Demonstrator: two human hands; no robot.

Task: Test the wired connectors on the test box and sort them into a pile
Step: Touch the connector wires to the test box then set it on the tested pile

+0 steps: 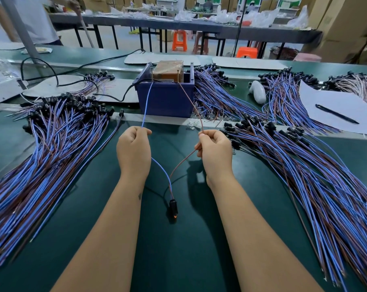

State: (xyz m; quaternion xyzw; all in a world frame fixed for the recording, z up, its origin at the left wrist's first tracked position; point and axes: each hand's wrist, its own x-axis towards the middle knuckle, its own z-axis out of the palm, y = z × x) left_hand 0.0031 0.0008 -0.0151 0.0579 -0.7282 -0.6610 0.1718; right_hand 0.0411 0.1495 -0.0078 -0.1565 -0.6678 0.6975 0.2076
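Note:
My left hand (133,150) pinches the blue wire (145,106) of one wired connector, and my right hand (215,150) pinches its brown wire (192,102). Both wire ends reach up to two upright metal pins on the test box (165,95), a blue bin holding a brown block. The black connector (173,208) lies on the green mat between my forearms, and a small orange light glows at its tip. A large pile of wired connectors (41,148) lies to the left, another pile (304,165) to the right.
More bundles (216,95) lie behind and right of the box. A white sheet (334,110) with a black pen (336,114) sits far right, next to a white object (258,91). Black cables (58,72) run at the back left. Another person stands at the far left.

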